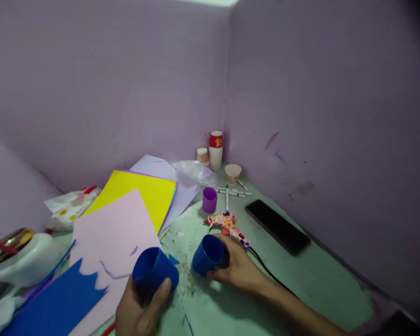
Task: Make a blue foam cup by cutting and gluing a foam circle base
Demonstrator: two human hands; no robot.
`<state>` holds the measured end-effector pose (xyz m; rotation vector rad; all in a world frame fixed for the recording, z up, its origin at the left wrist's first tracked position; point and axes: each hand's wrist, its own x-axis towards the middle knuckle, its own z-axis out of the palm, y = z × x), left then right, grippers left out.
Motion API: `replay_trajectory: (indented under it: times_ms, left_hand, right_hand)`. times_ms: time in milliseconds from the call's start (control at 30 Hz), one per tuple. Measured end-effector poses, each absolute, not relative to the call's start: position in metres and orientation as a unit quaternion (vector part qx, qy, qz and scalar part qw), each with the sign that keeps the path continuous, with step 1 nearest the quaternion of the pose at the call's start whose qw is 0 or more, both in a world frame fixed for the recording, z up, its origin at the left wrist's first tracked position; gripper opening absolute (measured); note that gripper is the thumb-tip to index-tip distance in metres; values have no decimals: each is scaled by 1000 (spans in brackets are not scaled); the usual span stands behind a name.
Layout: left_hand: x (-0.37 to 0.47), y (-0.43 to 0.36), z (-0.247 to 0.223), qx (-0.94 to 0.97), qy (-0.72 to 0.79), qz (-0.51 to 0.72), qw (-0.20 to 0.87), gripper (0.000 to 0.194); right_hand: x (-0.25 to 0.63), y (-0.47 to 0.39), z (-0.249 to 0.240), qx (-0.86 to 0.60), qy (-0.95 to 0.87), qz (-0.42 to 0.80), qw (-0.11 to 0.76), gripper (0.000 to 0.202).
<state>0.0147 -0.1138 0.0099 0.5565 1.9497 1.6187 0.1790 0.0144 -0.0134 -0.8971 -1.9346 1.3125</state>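
Note:
My left hand (140, 308) is closed around a larger blue paper cylinder (164, 275), tilted with its open top showing. A smaller blue paper cylinder (202, 259) is gripped in my right hand (234, 263), held a little to the right of the first. The two cylinders are apart from each other. Just beyond my right hand lies a flower-patterned glue gun (227, 224) with a black cord (269, 270). Behind it stands a short purple cylinder (209, 201). Small blue paper scraps (174, 259) lie on the table between my hands.
Yellow sheet (136, 191), pink sheet (115, 233) and cut blue sheet (56, 303) cover the left side. A black phone (278, 227) lies at right. White markers (227, 198), a small tub (233, 173) and stacked paper cups (215, 156) are near the wall corner. A white pot (38, 259) stands far left.

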Motion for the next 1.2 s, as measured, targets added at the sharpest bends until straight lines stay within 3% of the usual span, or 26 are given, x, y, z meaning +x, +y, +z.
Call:
replay_trajectory:
  times_ms: [133,367,633,767,900,1100,1200]
  left_hand:
    - [26,-111,8,252,773,532,235,59]
    - [30,-111,1,292,820,453,192,54]
    - [34,-111,2,293,812,458,213,53]
    - [33,-112,2,307,823,433,202,56]
    - [33,-112,0,315,814,436,221,50]
    - [34,-112,-2,314,815,443,201,59]
    - [35,-114,2,333,827,407,198,61]
  right_hand:
    - [184,7,-22,-317,-753,510,270,52]
    - [191,7,-31,-305,-776,490,253,89]
    - [183,5,-30,-315,-782,460,278,60]
    - [184,5,-28,-296,-790,437,312,57]
    - [185,8,-32,-299,-799,431,294,56]
    - [184,11,-27,-343,-760,477,277,61]
    - [185,13,-24,-357,-687,558,299,61]
